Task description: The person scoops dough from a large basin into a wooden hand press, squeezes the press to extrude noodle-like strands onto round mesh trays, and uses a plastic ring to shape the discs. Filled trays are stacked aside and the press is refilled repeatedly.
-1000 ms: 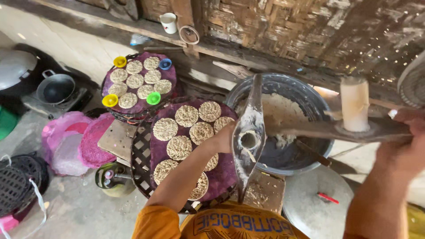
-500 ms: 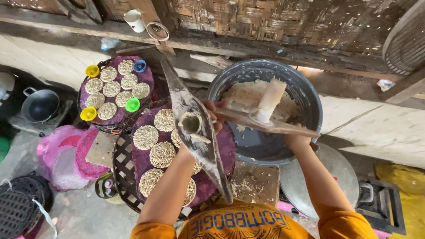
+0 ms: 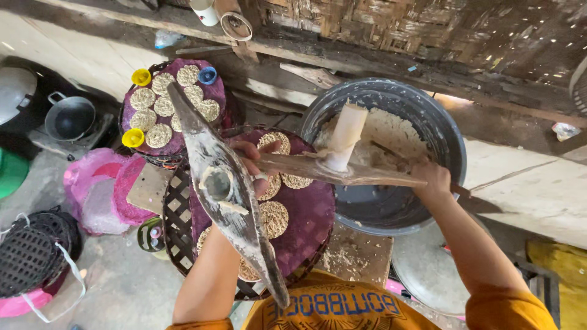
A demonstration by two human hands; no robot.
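We hold a two-part wooden press over our work: our left hand [image 3: 254, 160] is closed around the joint where the lower arm [image 3: 227, 194], a long board with a round hole caked in pale dough, meets the upper arm [image 3: 342, 171], and our right hand [image 3: 431, 178] is clenched on the far end of that upper arm, above the basin [image 3: 443, 131]. A pale plunger [image 3: 345, 135] stands up from the upper arm, lifted out of the hole, so we judge the press to be open between pressings. The basin, dark and round, sits at the right against the wall and holds a good deal of white dough [image 3: 391, 129]. Under the press lies a round woven tray [image 3: 177, 211] with a purple cloth [image 3: 309, 214]; a few lacy noodle rounds [image 3: 274, 219] lie along its left half, partly hidden by the press and our forearm, and the right half of the cloth is bare. A second tray [image 3: 217, 91] at the far left is nearly full of rounds, with small coloured cups [image 3: 132, 137] at its rim. By our reckoning one tray is done, this one is partly filled, and much dough is left.
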